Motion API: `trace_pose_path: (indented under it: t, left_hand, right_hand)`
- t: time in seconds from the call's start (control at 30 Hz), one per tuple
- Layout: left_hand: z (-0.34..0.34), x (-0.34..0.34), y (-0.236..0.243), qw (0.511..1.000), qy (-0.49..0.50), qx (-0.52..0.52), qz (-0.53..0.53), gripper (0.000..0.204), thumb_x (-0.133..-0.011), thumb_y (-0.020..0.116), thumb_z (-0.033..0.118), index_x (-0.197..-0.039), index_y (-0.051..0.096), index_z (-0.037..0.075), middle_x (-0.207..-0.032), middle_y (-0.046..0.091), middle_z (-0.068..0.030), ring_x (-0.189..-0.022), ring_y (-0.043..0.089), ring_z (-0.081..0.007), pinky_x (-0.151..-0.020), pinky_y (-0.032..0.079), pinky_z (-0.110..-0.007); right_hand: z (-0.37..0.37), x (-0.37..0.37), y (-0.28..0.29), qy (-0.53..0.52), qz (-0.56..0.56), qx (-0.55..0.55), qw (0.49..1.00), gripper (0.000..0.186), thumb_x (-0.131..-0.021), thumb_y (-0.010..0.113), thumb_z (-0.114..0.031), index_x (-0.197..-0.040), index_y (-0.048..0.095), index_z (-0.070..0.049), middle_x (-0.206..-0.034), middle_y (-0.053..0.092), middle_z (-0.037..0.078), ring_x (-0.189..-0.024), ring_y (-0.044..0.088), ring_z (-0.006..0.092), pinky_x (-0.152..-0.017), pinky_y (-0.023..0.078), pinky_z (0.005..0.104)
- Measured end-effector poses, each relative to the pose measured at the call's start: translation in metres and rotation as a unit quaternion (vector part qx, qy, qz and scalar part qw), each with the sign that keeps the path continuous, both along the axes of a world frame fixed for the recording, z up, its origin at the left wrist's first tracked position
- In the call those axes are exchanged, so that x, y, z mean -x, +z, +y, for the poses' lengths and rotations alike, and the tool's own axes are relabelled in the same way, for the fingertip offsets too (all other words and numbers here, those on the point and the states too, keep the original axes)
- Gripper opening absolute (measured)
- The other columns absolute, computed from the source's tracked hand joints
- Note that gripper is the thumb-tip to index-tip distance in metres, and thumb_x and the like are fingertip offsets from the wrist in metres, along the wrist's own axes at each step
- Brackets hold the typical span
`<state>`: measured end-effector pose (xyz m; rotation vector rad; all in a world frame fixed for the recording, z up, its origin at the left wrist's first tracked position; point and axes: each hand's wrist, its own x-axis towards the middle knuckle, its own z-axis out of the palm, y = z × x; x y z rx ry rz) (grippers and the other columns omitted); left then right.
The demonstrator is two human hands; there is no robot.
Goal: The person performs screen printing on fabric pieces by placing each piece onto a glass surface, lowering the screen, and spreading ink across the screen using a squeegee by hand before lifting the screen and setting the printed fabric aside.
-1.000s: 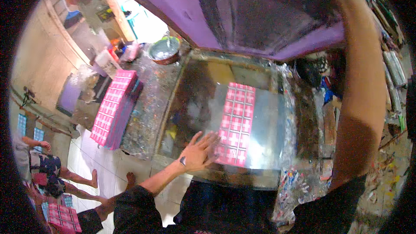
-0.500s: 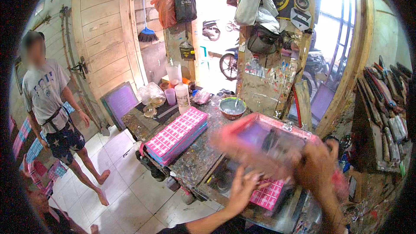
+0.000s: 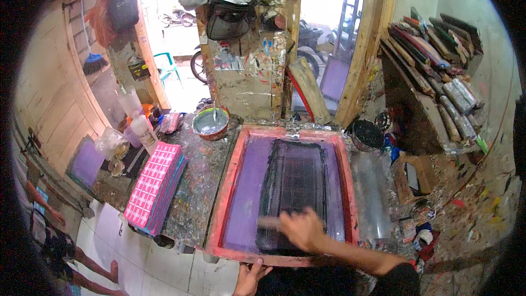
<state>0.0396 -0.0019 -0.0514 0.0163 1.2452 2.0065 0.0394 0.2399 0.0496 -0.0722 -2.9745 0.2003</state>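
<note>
A screen printing frame (image 3: 215, 235) with a red-pink rim lies flat on the worktable, its mesh purple with a dark inked band down the middle. My right hand (image 3: 307, 231) is closed over the near part of that band, on what looks like a squeegee (image 3: 267, 221); motion blurs it, and only its light-brown left end shows. At the frame's near edge, my left hand (image 3: 252, 278) grips the rim, thumb uppermost and fingers partly hidden. Whatever lies beneath the frame is out of sight.
Left of the frame stands a stack of pink-and-white patterned sheets (image 3: 156, 181). Behind it are a bowl of grey liquid (image 3: 211, 123) and a white bottle (image 3: 144, 131). A black-stained tub (image 3: 367, 134) sits at right, below a rack of squeegees (image 3: 433, 66). Another person (image 3: 52, 241) stands at far left.
The raised, tilted frame has come down flat, covering the pink patterned sheet beneath it. My left hand has moved to its near rim, my right onto the mesh. The view has swung right.
</note>
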Motion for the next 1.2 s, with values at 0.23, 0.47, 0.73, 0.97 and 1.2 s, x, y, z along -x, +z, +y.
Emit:
trace_pose_path:
  t: [0.23,0.47,0.73,0.97,1.2]
  left_hand:
    - [-0.004,0.014,-0.029,0.99,-0.036,-0.093,-0.096,0.051,-0.102,0.055,0.032,-0.145,0.04,0.01,-0.136,0.058,-0.0097,-0.109,0.063,-0.0209,-0.091,0.057,-0.037]
    - [-0.031,0.005,-0.049,0.298,0.042,-0.504,-0.81,0.056,-0.102,0.054,0.036,-0.148,0.035,0.01,-0.137,0.057,-0.0091,-0.11,0.062,-0.0212,-0.092,0.056,-0.038]
    - [-0.035,0.005,-0.044,0.291,0.043,-0.498,-0.816,0.062,-0.102,0.052,0.041,-0.151,0.029,0.01,-0.138,0.056,-0.0084,-0.112,0.06,-0.0216,-0.093,0.055,-0.038]
    - [-0.03,0.014,-0.039,0.271,0.023,-0.499,-0.823,0.068,-0.102,0.051,0.045,-0.154,0.024,0.01,-0.14,0.055,-0.0078,-0.113,0.059,-0.022,-0.094,0.055,-0.039]
    - [-0.053,0.0,-0.073,0.302,-0.011,-0.513,-0.803,0.073,-0.102,0.049,0.049,-0.156,0.019,0.01,-0.141,0.054,-0.0072,-0.114,0.058,-0.0223,-0.095,0.054,-0.04]
  right_hand:
    - [0.196,0.161,-0.042,-0.118,0.179,-0.171,0.962,0.028,-0.093,0.061,-0.033,-0.107,0.057,-0.009,-0.08,0.071,0.015,-0.07,0.071,0.032,-0.09,0.045,0.0546]
    - [0.172,0.158,0.0,0.003,-0.081,-0.043,0.996,0.045,-0.087,0.066,-0.049,-0.106,0.055,-0.009,-0.08,0.069,0.017,-0.073,0.069,0.0403,-0.061,0.052,0.0539]
    - [0.218,0.245,-0.014,-0.04,0.049,-0.119,0.991,0.051,-0.086,0.063,-0.058,-0.1,0.061,-0.009,-0.072,0.068,0.018,-0.071,0.068,0.0426,-0.064,0.052,0.0542]
    - [0.214,0.216,-0.012,0.112,0.033,-0.139,0.983,0.061,-0.086,0.058,-0.067,-0.104,0.066,-0.009,-0.069,0.068,0.015,-0.06,0.067,0.0362,-0.051,0.05,0.0499]
    - [0.24,0.226,-0.031,-0.055,0.086,-0.134,0.986,0.053,-0.09,0.058,-0.06,-0.098,0.06,-0.007,-0.077,0.069,0.019,-0.066,0.068,0.0386,-0.058,0.052,0.0494]
